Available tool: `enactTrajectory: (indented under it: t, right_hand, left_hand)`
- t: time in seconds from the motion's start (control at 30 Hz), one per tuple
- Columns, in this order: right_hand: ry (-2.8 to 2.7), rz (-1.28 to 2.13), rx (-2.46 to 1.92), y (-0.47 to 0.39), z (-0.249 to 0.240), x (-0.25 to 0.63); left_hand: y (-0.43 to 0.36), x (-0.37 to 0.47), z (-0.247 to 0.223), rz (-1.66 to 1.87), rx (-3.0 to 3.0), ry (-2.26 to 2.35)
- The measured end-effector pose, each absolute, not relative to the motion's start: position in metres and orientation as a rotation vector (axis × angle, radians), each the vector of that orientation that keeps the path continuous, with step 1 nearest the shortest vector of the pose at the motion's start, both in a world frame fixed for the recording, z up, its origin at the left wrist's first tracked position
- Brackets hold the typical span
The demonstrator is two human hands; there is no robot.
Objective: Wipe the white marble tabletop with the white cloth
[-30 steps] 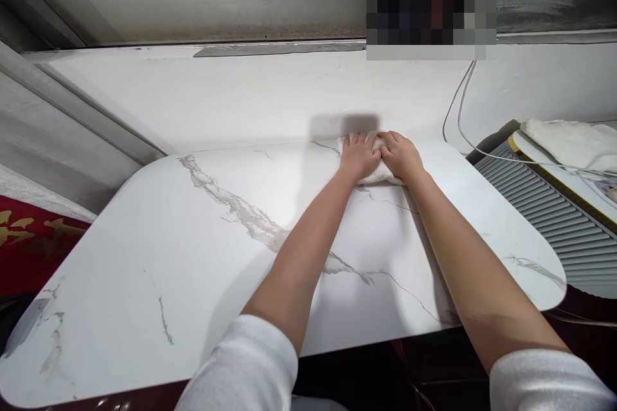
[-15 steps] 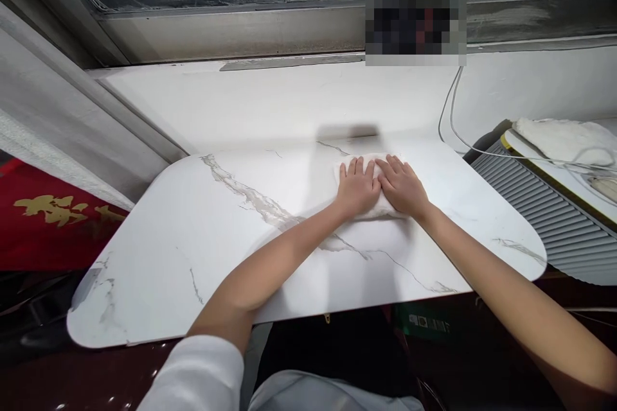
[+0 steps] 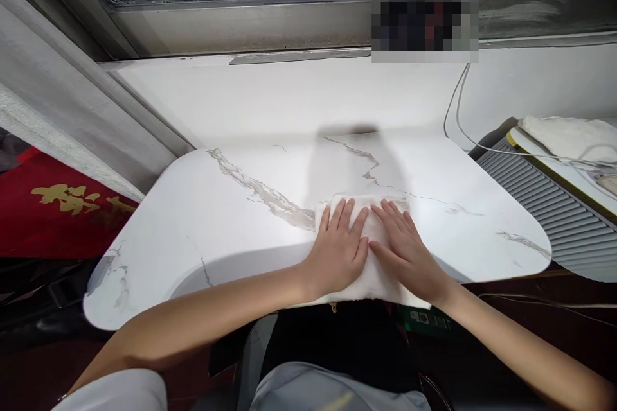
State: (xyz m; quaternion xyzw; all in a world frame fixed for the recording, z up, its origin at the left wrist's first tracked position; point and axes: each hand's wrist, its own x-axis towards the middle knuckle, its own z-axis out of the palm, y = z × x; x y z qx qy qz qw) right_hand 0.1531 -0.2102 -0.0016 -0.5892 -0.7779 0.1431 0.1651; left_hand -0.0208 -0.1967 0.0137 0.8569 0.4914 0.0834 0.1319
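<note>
A folded white cloth [image 3: 378,279] lies flat near the front edge of the white marble-patterned tabletop [image 3: 183,205], one corner reaching the edge. My left hand [image 3: 340,247] rests palm down on its left part, fingers stretched out and slightly apart. On the right part of the cloth, my right hand [image 3: 407,253] is also flat, fingers spread. The two thumbs nearly meet in the middle. Neither hand is wrapped round the cloth; both press on it from above.
Behind the tabletop runs a white wall ledge [image 3: 289,90] below a window. Thin cables [image 3: 460,109] hang at the right, beside a ribbed grey cabinet [image 3: 540,205] with another white cloth [image 3: 569,135] on top. A red fabric [image 3: 53,205] with gold characters hangs at the left.
Both hands and the cloth have come back toward me, from the middle of the tabletop to its front edge. The fingers are more spread, and the cloth looks more laid out.
</note>
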Motion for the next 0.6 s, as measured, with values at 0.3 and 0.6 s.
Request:
enactTrajectory:
  t: [0.3,0.6]
  right_hand:
    - [-2.398,0.188,-1.693,-0.088,0.007,0.124]
    - [-2.261,0.131,-1.701,0.03,-0.001,0.098]
  left_hand:
    - [-0.089,-0.02,0.006,0.39,2.282,1.735]
    - [0.025,-0.034,-0.002,0.591,2.355,1.854]
